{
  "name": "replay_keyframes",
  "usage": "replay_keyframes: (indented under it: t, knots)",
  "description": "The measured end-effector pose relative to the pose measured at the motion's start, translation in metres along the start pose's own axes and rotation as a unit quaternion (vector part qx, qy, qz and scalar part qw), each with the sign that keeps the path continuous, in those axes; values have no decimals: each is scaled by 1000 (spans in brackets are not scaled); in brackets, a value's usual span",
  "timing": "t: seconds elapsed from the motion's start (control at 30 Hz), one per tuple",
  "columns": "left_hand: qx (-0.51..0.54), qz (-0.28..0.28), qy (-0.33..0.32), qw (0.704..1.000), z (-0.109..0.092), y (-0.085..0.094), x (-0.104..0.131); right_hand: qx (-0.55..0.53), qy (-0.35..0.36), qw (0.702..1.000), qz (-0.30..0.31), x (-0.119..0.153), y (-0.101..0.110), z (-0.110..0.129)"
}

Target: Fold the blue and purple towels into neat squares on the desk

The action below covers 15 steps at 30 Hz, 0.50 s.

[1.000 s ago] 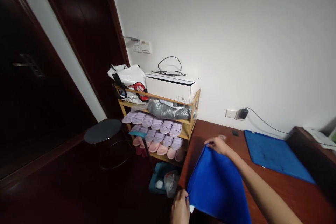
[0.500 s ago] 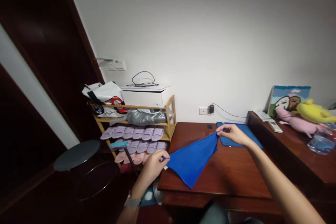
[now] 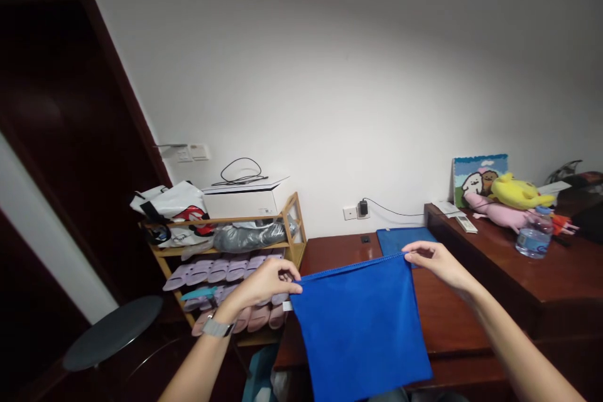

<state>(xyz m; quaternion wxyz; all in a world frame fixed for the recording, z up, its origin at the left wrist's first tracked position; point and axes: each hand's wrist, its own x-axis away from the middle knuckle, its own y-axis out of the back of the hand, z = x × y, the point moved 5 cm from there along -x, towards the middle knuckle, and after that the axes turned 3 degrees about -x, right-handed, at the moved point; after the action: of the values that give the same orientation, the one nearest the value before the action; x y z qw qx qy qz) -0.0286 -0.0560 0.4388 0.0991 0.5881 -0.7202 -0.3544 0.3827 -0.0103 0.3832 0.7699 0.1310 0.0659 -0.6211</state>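
Note:
A blue cloth (image 3: 360, 330) with a small white tag hangs spread out like a flat square in front of me. My left hand (image 3: 268, 281) is closed, pinching its upper left corner between thumb and fingers. At the upper right corner, my right hand (image 3: 436, 262) pinches the cloth the same way. The top edge runs nearly straight between both hands, and the lower part drops past the front of the wooden desk (image 3: 452, 317). Behind my right hand, a second blue cloth (image 3: 400, 240) lies flat on the desk, partly covered from view.
To the left stands a shoe rack (image 3: 294, 232) with several slippers, a white box (image 3: 240, 202) and a bag (image 3: 181, 204). A round stool (image 3: 115, 330) is further left. The raised counter (image 3: 560, 276) at right holds plush toys (image 3: 516, 191), a water bottle (image 3: 534, 235) and a remote (image 3: 466, 224).
The cloth has gone from a slanted, triangular hang to a spread square, closer to me. My right hand has come lower, and the view has tilted up.

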Motion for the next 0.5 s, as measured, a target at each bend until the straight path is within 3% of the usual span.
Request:
replay_keyframes:
  t: [0.17, 0.4, 0.5]
  knots:
    - [31, 33, 11, 999, -4, 2, 2, 20, 8, 998, -54, 18, 14, 2]
    - [79, -112, -55, 989, -9, 11, -2, 58, 26, 992, -111, 35, 27, 4]
    - [87, -126, -50, 987, -6, 9, -7, 62, 32, 988, -135, 35, 31, 7]
